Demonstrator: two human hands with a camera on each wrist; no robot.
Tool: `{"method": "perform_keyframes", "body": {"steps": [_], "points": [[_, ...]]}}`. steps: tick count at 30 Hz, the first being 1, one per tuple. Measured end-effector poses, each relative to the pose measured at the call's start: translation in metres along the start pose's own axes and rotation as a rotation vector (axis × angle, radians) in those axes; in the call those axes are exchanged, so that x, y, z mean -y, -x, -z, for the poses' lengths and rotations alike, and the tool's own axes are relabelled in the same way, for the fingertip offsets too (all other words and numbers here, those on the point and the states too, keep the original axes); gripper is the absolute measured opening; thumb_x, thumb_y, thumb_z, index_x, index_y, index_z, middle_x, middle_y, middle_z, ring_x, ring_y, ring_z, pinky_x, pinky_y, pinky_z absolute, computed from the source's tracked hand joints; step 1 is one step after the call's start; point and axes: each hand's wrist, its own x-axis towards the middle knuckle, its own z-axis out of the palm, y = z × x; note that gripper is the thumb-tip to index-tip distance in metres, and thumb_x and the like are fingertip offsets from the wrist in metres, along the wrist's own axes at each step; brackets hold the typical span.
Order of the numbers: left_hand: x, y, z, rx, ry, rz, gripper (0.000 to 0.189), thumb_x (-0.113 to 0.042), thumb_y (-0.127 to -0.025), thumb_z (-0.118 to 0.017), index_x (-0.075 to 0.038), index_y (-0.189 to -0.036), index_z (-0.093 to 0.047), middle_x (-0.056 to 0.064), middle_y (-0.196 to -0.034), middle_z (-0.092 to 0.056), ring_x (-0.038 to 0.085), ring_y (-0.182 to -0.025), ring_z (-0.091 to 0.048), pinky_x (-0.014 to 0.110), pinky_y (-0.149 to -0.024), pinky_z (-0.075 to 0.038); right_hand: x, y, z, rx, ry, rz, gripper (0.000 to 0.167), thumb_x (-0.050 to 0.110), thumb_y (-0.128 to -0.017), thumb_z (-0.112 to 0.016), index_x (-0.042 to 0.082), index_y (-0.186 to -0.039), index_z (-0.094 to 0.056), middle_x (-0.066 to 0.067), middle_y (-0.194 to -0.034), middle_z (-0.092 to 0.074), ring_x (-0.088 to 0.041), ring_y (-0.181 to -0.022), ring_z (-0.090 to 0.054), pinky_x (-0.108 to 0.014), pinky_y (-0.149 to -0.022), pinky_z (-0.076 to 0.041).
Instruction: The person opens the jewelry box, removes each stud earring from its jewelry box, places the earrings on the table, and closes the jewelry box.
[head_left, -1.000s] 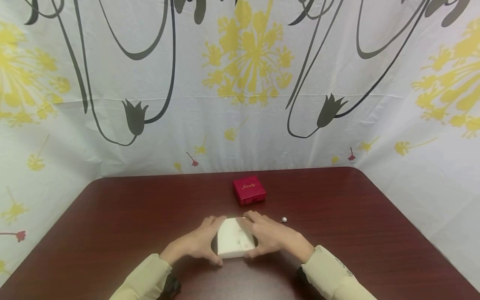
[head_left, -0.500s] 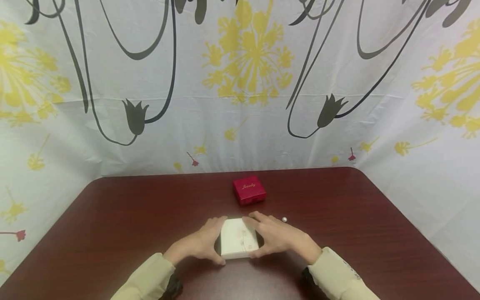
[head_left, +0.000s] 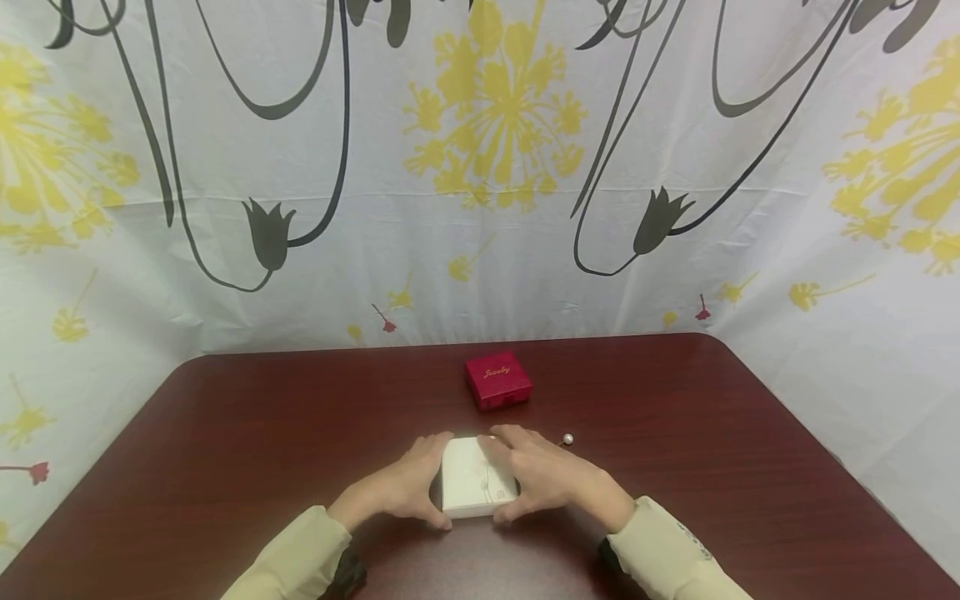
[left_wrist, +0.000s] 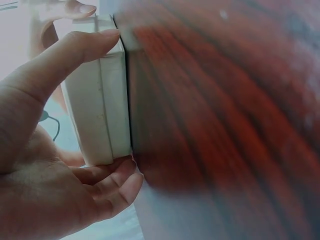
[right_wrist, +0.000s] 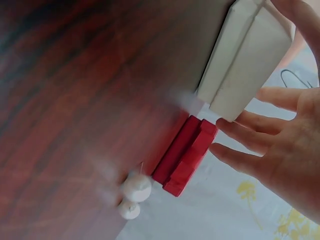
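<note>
While the white box (head_left: 474,483) is lying between the two hands, neither is standing nearer: the left hand (head_left: 405,483) and the right hand (head_left: 543,471) are both touching it, one from each side. The left fingers are curving round its left side, thumb at the near corner and fingertips at the far one, pinching it along its depth. The right hand is mirroring this hold, thumb at the near right corner and fingers reaching to the far end; in the right wrist view those fingers are fanning apart, at least one tip standing clear of the box. The top is looking nearly square, so I cannot tell a long axis. A seam (left_wrist: 101,100) is running lengthwise along the side, roughly parallel to the surface (head_left: 262,433), and the left thumb is crossing it toward the lower part. In my judgement, the next move is turning on that: whether the fingers are bearing above the seam, below it, or across both. Beyond the box and slightly right, a red jewelry box (head_left: 498,380) is sitting apart, while a white pearl-like bead (head_left: 567,439) is lying beyond the right wrist, nearer that hand.
</note>
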Motion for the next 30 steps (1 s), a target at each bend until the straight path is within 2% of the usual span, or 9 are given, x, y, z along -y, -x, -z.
{"method": "perform_keyframes", "body": {"steps": [5, 13, 21, 26, 30], "points": [[0.002, -0.002, -0.002, -0.017, -0.016, -0.042, 0.092, -0.022, -0.05, -0.083, 0.002, -0.123, -0.032, 0.01, -0.11, -0.044, 0.027, -0.103, -0.04, 0.043, -0.088, -0.037, 0.004, -0.005, -0.001, -0.023, 0.028, 0.029, 0.085, 0.046, -0.062, -0.074, 0.005, -0.128, -0.04, -0.018, -0.122, -0.046, -0.027, -0.11, -0.045, -0.039, -0.091, -0.041], [0.003, -0.003, -0.005, -0.006, -0.019, -0.031, 0.095, -0.023, -0.049, -0.082, -0.003, -0.126, -0.03, 0.005, -0.106, -0.043, 0.023, -0.101, -0.039, 0.04, -0.085, -0.039, 0.011, -0.014, -0.004, -0.036, 0.099, 0.064, 0.082, 0.046, -0.062, -0.073, 0.003, -0.125, -0.042, -0.01, -0.111, -0.048, -0.02, -0.098, -0.048, -0.032, -0.09, -0.04], [0.0, -0.004, -0.007, -0.013, -0.068, -0.033, 0.098, -0.018, -0.048, -0.079, 0.007, -0.128, -0.027, 0.008, -0.104, -0.043, 0.022, -0.098, -0.039, 0.038, -0.082, -0.042, 0.021, -0.02, -0.007, -0.091, 0.161, 0.117, 0.081, 0.042, -0.06, -0.075, 0.001, -0.122, -0.044, -0.008, -0.108, -0.048, -0.017, -0.094, -0.047, -0.034, -0.087, -0.042], [-0.001, -0.004, -0.008, 0.001, -0.078, -0.017, 0.1, -0.018, -0.049, -0.079, 0.008, -0.129, -0.024, 0.008, -0.105, -0.042, 0.022, -0.099, -0.04, 0.037, -0.083, -0.042, 0.025, -0.021, -0.006, -0.079, 0.189, 0.104, 0.081, 0.042, -0.06, -0.074, 0.001, -0.123, -0.044, -0.007, -0.107, -0.047, -0.018, -0.094, -0.047, -0.035, -0.087, -0.043], [-0.002, -0.004, -0.007, -0.008, -0.06, -0.016, 0.1, -0.016, -0.048, -0.078, 0.01, -0.128, -0.024, 0.013, -0.111, -0.042, 0.025, -0.102, -0.039, 0.041, -0.085, -0.041, 0.026, -0.021, -0.006, -0.071, 0.204, 0.093, 0.081, 0.042, -0.061, -0.074, 0.0, -0.123, -0.044, -0.007, -0.106, -0.047, -0.017, -0.092, -0.047, -0.034, -0.085, -0.043]]}}
